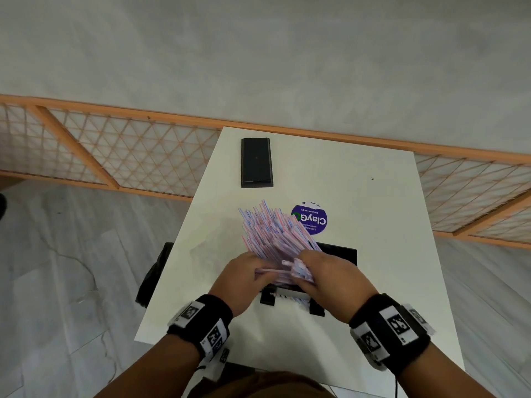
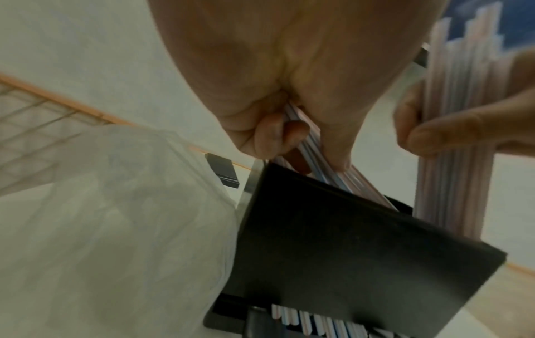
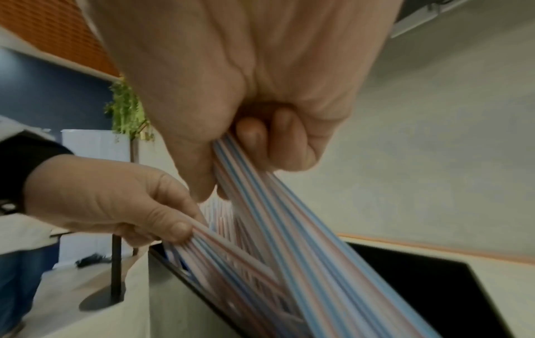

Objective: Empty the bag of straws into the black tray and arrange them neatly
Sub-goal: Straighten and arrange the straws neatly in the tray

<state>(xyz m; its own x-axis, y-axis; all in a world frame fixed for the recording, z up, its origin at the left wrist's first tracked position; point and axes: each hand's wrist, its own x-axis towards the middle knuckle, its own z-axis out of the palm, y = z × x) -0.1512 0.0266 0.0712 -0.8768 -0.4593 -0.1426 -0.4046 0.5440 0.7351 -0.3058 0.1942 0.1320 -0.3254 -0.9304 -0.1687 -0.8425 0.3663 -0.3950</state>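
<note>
Both hands grip striped straws over the black tray on the white counter (image 1: 373, 254).

The black tray (image 1: 342, 252) sits near the counter's front edge, mostly hidden under the hands, a few straws lying in its near end. The big bundle of straws (image 1: 275, 228), pink-and-blue striped, fans up and away from the right hand (image 1: 330, 275), whose fingers curl round its near end. The left hand (image 1: 244, 278), just beside, pinches a smaller bunch (image 2: 333, 169).
</note>
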